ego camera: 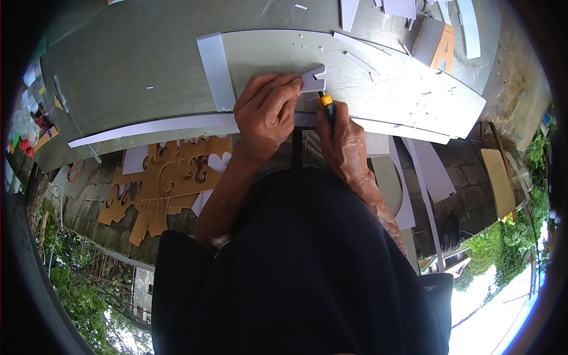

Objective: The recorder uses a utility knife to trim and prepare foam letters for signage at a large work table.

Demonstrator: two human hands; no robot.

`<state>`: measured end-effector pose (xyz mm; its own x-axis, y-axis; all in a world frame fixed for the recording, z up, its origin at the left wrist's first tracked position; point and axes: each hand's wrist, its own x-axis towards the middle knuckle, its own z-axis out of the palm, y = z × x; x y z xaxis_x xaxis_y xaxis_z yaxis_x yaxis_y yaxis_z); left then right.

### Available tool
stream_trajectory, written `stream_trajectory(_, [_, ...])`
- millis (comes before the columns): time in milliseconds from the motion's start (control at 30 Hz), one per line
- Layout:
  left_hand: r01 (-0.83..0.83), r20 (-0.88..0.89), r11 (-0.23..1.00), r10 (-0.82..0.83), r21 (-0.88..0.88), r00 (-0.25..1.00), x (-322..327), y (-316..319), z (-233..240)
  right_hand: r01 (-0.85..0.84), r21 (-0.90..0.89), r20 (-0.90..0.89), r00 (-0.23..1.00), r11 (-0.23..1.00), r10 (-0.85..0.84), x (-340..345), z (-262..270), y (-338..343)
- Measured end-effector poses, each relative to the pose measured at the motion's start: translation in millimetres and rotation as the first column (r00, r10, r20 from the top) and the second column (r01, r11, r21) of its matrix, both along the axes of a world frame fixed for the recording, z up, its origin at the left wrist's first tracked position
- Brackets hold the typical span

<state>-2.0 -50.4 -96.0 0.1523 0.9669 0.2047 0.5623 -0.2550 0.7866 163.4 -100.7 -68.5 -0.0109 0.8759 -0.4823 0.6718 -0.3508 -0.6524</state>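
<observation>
My left hand (268,113) holds a small white foam-board piece (313,83) with a V-shaped notch in its right end. My right hand (344,140) grips a utility knife (327,105) with a black handle and a yellow collar. The knife's tip is at the notched end of the piece, its blade partly hidden. Both hands are above the near edge of a pale, scored cutting board (266,53). Under my wrists, a long narrow white strip (168,126) runs along that edge.
A wider white strip (217,73) lies left of my hands. Thin offcuts (361,63) and crumbs are scattered to the right. At the upper right stands a brown-faced letter A (445,48). Cut-out brown sheets (177,177) lie below the table, and white panels (428,171) lean at lower right.
</observation>
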Motion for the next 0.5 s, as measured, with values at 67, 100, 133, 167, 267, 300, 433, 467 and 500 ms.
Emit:
stream_trajectory(67, [-0.002,0.007,1.0,0.002,0.001,1.0,0.1,0.8,0.1,-0.002,-0.025,-0.008,1.0,1.0,0.002,0.8,0.9,1.6])
stream_trajectory(100, [-0.004,0.013,1.0,0.004,0.003,1.0,0.1,0.9,0.2,-0.004,-0.049,-0.016,1.0,0.999,0.003,1.2,1.3,2.2])
stream_trajectory(133, [-0.005,0.012,1.0,0.005,0.003,1.0,-0.2,0.7,-0.3,-0.005,-0.05,-0.016,1.0,0.999,0.004,1.1,1.2,2.4])
stream_trajectory(167, [-0.006,0.017,1.0,0.006,-0.004,1.0,-0.7,0.2,-1.3,-0.005,-0.042,-0.017,1.0,0.999,0.004,1.1,1.0,2.4])
stream_trajectory(267, [-0.004,0.02,1.0,0.005,-0.006,1.0,-1.0,0.2,-2.8,-0.013,-0.022,-0.017,1.0,1.0,0.013,2.2,-0.5,1.6])
stream_trajectory(300, [-0.001,0.021,1.0,0.001,-0.004,1.0,-0.8,0.4,-2.5,-0.02,-0.012,-0.016,1.0,1.0,0.02,2.7,-0.2,1.3])
stream_trajectory(433, [-0.004,0.023,1.0,0.004,-0.008,1.0,-0.5,1.1,-1.9,-0.018,-0.03,-0.013,1.0,0.999,0.018,1.9,-0.6,0.5])
stream_trajectory(467, [-0.004,0.017,1.0,0.004,-0.002,1.0,-0.5,1.0,-2.4,-0.018,-0.026,-0.006,1.0,0.999,0.018,1.8,-1.1,-0.3])
stream_trajectory(500, [-0.004,0.011,1.0,0.004,0.005,1.0,-0.6,0.6,-2.4,-0.02,-0.023,0.001,1.0,1.0,0.02,1.5,-1.0,-0.9])
